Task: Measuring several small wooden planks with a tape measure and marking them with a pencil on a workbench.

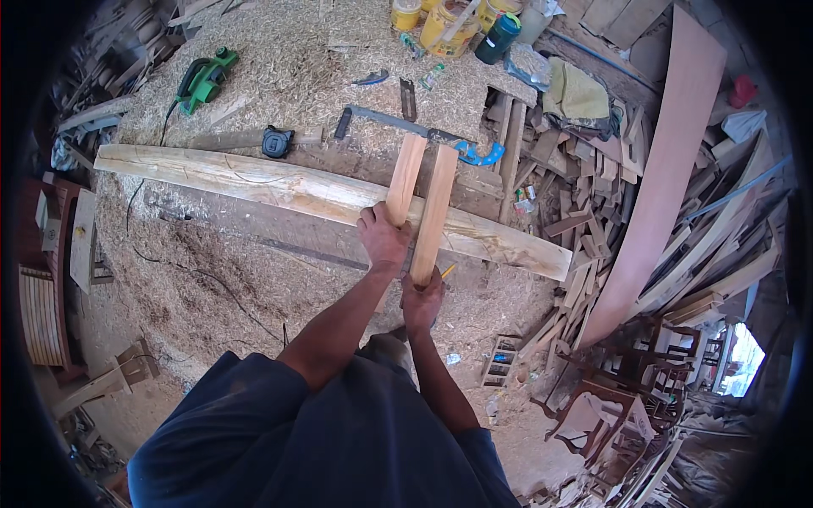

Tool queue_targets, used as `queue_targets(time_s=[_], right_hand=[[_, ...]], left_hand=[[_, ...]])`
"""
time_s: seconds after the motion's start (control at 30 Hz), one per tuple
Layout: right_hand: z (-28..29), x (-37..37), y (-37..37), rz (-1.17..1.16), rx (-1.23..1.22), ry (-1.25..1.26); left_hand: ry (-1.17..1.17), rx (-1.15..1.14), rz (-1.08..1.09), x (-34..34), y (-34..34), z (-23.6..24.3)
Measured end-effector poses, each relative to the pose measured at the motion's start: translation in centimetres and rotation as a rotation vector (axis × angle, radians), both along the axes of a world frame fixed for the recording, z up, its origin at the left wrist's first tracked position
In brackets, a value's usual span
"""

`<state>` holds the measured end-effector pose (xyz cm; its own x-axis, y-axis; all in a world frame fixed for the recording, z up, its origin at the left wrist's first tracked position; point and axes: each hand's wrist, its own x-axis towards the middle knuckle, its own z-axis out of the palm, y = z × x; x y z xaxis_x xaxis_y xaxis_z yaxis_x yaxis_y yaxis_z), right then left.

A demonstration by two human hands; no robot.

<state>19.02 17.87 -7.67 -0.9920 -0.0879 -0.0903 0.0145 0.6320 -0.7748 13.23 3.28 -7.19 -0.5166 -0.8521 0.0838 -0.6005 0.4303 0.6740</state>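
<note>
My left hand [385,239] is closed around the lower end of a short wooden strip [407,173]. A second, longer wooden strip [434,212] stands beside it on the right, its lower end gripped in my right hand [422,300]. Both strips point away from me, almost side by side, above a long rough-edged plank [296,188] that crosses the bench. A thin yellow stick, perhaps a pencil [448,271], shows by my right fingers; whether they hold it I cannot tell.
Beyond the plank are a black tape measure [277,142], a blue-handled saw [479,153] and a metal square [373,115]. A green power planer [203,80] with a trailing cord rests on shavings at far left. Yellow buckets [449,30] stand at the back; scrap wood [584,169] is heaped right.
</note>
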Motion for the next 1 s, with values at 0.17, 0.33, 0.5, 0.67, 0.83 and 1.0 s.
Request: queue_targets(time_s=[0.17, 0.33, 0.5, 0.67, 0.83, 1.0], right_hand=[[-1.0, -0.2, 0.4, -0.005, 0.021, 0.01], [-1.8, -0.1, 0.9, 0.011, 0.058, 0.096], [-2.0, -0.3, 1.3, 0.023, 0.01, 0.05], [-1.1, -0.4, 0.9, 0.01, -0.04, -0.011], [-0.4, -0.4, 0.4, -0.003, -0.159, -0.11], [-1.1, -0.8, 0.4, -0.049, -0.099, -0.03]], left_hand=[[-0.014, 0.008, -0.021, -0.1, 0.0, 0.1], [0.005, 0.013, -0.038, 0.0, -0.1, 0.4], [-0.01, 0.031, -0.048, -0.1, 0.0, 0.7], [-0.042, 0.048, -0.045, 0.1, -0.1, 0.6], [-0.015, 0.023, -0.074, 0.8, -1.0, 0.0], [-0.046, 0.031, -0.082, 0.6, -0.8, 0.2]])
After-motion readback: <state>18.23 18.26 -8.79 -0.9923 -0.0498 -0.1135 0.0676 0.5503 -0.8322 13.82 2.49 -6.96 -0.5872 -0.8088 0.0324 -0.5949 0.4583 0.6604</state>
